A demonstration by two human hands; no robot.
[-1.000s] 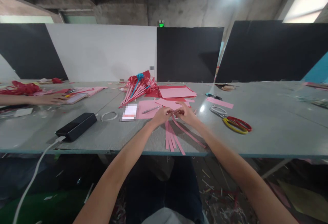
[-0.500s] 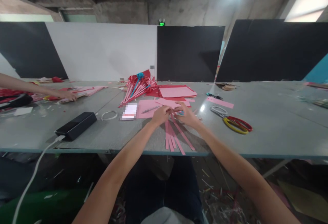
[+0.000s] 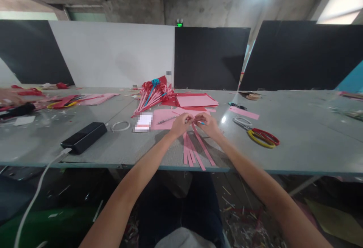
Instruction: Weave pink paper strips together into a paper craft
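Note:
My left hand [image 3: 181, 124] and my right hand [image 3: 208, 123] meet above the grey table [image 3: 297, 138], fingers pinched together on the top end of a long pink paper strip [image 3: 203, 144]. The strip slants down toward the table's near edge. Several more pink strips [image 3: 189, 153] lie flat just below my hands. A small blue piece shows at my right fingertips; I cannot tell what it is. A pink sheet with a pen [image 3: 166, 120] on it lies just behind my left hand.
Red and yellow scissors [image 3: 262, 136] lie to the right. A black power bank [image 3: 84, 137] with a white cable sits at left, near a coiled white cable [image 3: 120, 127]. A pile of finished red and pink paper sticks [image 3: 151, 94] and paper sheets [image 3: 195, 101] lies behind.
My hands have lifted slightly and closed together on the strip. The other person's arm at far left has withdrawn out of sight.

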